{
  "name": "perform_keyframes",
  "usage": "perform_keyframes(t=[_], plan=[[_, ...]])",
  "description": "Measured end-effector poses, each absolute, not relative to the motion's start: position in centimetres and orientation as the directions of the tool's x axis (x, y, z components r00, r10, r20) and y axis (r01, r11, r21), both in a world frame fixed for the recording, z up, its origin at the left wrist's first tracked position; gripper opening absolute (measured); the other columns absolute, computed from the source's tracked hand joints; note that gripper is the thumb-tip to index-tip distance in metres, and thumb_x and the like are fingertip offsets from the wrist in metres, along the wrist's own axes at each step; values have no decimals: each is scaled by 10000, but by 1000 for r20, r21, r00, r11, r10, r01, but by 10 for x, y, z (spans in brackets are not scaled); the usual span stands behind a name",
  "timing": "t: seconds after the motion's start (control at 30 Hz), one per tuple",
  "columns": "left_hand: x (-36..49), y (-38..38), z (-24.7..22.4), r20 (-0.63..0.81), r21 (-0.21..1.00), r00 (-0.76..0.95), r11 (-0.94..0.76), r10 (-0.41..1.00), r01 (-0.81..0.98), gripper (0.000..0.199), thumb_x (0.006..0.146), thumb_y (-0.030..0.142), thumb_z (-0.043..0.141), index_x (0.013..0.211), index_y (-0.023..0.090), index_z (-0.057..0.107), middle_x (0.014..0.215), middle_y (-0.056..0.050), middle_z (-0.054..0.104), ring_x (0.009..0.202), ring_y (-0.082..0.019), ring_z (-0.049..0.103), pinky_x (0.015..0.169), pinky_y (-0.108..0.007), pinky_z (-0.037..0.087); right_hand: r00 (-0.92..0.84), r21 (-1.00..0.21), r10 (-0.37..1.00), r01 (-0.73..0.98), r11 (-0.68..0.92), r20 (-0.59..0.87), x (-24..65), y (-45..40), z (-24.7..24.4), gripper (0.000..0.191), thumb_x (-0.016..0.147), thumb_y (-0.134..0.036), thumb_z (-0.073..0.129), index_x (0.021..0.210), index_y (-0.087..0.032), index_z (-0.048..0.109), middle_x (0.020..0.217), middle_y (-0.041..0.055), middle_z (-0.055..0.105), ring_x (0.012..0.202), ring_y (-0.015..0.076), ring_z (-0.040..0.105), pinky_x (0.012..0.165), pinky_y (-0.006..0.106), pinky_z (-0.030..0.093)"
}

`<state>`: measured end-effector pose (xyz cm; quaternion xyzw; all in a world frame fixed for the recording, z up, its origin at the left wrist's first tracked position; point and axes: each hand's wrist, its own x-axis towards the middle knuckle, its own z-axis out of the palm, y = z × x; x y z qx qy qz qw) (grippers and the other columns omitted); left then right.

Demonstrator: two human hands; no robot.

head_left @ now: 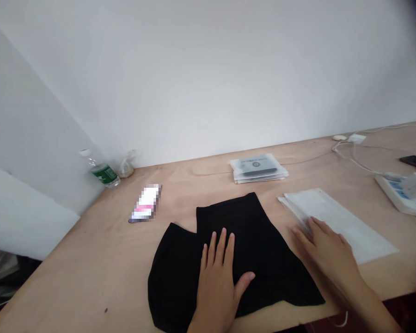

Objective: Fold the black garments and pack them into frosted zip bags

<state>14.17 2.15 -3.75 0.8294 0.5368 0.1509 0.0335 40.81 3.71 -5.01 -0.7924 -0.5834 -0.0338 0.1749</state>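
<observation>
A black cloth garment [263, 249] is spread on the wooden table in front of me, with a notch in its far edge and a curved left side. My left hand [219, 277] lies flat on it, fingers stretched out and thumb apart. To the right, my right hand [327, 245] rests at the near left part of some frosted plastic bags [353, 226], which lie flat in a small stack. Its fingers are apart on the top bag, and the thumb is slightly blurred beside the bags' left edge.
Packed frosted bags [258, 167] with dark contents are stacked near the wall. A lit phone [146, 203], a green-labelled bottle [104, 173] and a small clear bag [126, 166] are at left. White cables [346, 155], a power strip [398, 194] and a dark phone [414, 161] are at right.
</observation>
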Motion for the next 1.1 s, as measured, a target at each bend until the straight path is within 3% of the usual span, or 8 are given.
perform_keyframes(t=[0.13, 0.3, 0.53, 0.67, 0.77, 0.87, 0.97, 1.1], plan=[[138, 16, -22, 401, 243, 341, -457, 851, 856, 560, 877, 347, 448, 1385, 221, 250, 1459, -80, 265, 1337, -290, 209, 1010, -542, 316, 248, -211, 882, 962, -175, 400, 380, 26, -32, 499, 876, -400, 270, 1247, -115, 446, 1293, 166, 487, 1199, 310, 429, 982, 559, 266], [130, 10, 8, 680, 145, 322, -551, 659, 822, 430, 817, 238, 546, 1239, 297, 480, 1456, -40, 267, 1327, -346, 202, 1014, -576, 255, -300, -10, 827, 938, 346, 476, 321, 14, -2, 461, 873, -206, 352, 1332, -172, 359, 1396, 23, 390, 1298, 234, 289, 1074, 531, 81], [111, 18, -10, 537, 69, 285, -378, 794, 923, 253, 859, 223, 471, 1071, 260, 603, 1275, -16, 540, 1227, -323, 410, 923, -592, 374, -571, -14, 733, 786, 619, 370, 290, 26, -5, 568, 805, -32, 342, 1354, -177, 328, 1428, -29, 331, 1331, 232, 201, 1076, 556, 53], [107, 22, -25, 550, 192, 213, -371, 807, 909, 288, 877, 145, 398, 1089, 182, 589, 1206, -43, 596, 1141, -241, 517, 867, -448, 492, -446, -185, 755, 790, 584, 480, 294, 25, -1, 531, 827, -72, 368, 1336, -224, 356, 1377, -1, 421, 1304, 216, 276, 1073, 528, 148], [106, 26, -25, 562, 311, 107, -330, 820, 891, 332, 872, 120, 381, 1145, 175, 562, 1219, -46, 585, 1146, -205, 516, 903, -398, 488, -25, -504, 807, 769, 393, 590, 307, 25, 2, 394, 851, -169, 404, 1234, -237, 464, 1308, 40, 487, 1214, 209, 414, 1011, 442, 321], [105, 29, -25, 543, 423, 5, -278, 840, 862, 371, 867, 110, 360, 1178, 189, 546, 1221, -45, 582, 1135, -191, 527, 929, -389, 475, 269, -780, 906, 618, 98, 327, 319, 32, -2, 335, 860, -290, 409, 1177, -223, 493, 1136, 63, 596, 986, 192, 577, 815, 346, 474], [105, 30, -28, 520, 489, -33, -266, 854, 831, 404, 864, 103, 348, 1214, 206, 521, 1244, -42, 564, 1135, -182, 528, 944, -386, 463, 196, -719, 980, 687, -109, 39, 320, 44, -10, 405, 848, -405, 403, 1157, -177, 531, 991, 80, 646, 877, 221, 609, 775, 366, 468], [105, 28, -33, 537, 521, -48, -287, 842, 804, 434, 860, 90, 351, 1246, 230, 491, 1277, -36, 534, 1168, -180, 498, 966, -392, 443, 125, -510, 992, 853, -111, -7, 305, 58, -14, 532, 831, -541, 355, 1060, -132, 606, 952, 131, 626, 880, 281, 602, 746, 401, 446]])
